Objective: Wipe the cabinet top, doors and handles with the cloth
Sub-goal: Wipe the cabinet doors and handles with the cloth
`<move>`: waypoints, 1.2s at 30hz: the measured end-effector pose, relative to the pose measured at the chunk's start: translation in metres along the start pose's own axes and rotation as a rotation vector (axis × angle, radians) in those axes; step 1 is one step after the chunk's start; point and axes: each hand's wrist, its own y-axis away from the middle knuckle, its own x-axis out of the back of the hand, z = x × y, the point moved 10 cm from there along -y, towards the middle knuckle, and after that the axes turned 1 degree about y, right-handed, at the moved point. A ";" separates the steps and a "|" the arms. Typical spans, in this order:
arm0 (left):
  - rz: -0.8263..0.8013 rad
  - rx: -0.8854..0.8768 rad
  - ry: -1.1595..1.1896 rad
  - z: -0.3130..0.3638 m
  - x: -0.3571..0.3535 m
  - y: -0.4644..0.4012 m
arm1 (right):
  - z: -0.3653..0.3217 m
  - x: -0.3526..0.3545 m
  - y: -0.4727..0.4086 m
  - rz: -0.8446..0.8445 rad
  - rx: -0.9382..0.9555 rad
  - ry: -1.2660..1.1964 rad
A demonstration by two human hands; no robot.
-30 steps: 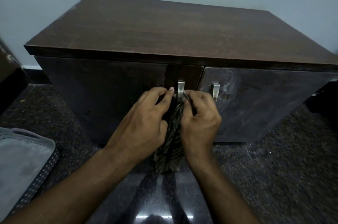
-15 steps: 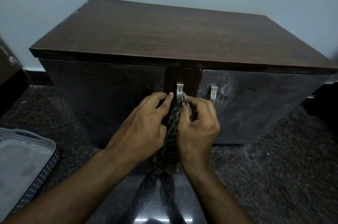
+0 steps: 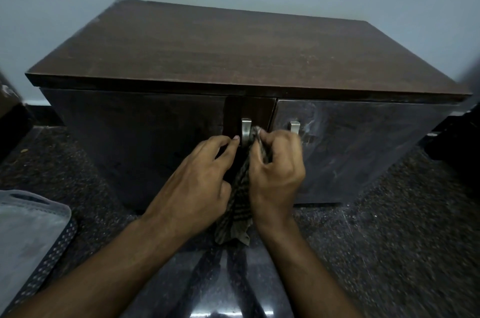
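A low dark brown cabinet point(image 3: 233, 52) stands against the wall, with two glossy doors below its top. The left door's metal handle point(image 3: 246, 128) and the right door's handle point(image 3: 295, 126) sit near the middle. A striped brown cloth point(image 3: 237, 211) hangs down between my hands. My right hand point(image 3: 276, 174) grips the cloth's upper end and presses it against the right side of the left handle. My left hand point(image 3: 200, 182) is just left of that handle, fingertips at its lower part; whether it also holds the cloth is hidden.
A grey perforated basket point(image 3: 31, 234) lies on the floor at the lower left. Dark speckled stone floor point(image 3: 389, 226) surrounds the cabinet. A dark object point(image 3: 13, 120) stands at the left edge and another dark one point(image 3: 457, 141) at the right edge.
My right hand has slid the cloth up along the left handle to near its top. The camera has shifted a little, so the cabinet sits lower in view.
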 end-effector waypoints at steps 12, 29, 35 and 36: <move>0.069 -0.042 0.110 0.023 0.008 -0.007 | -0.010 0.046 -0.025 0.117 0.015 -0.009; 0.109 -0.067 0.190 0.031 0.014 -0.010 | -0.013 0.028 -0.031 0.007 0.180 0.032; 0.109 -0.055 0.193 0.029 0.012 -0.010 | -0.006 0.044 -0.049 0.142 0.157 0.009; 0.109 -0.057 0.193 0.029 0.012 -0.010 | 0.000 0.045 -0.044 0.135 0.139 0.029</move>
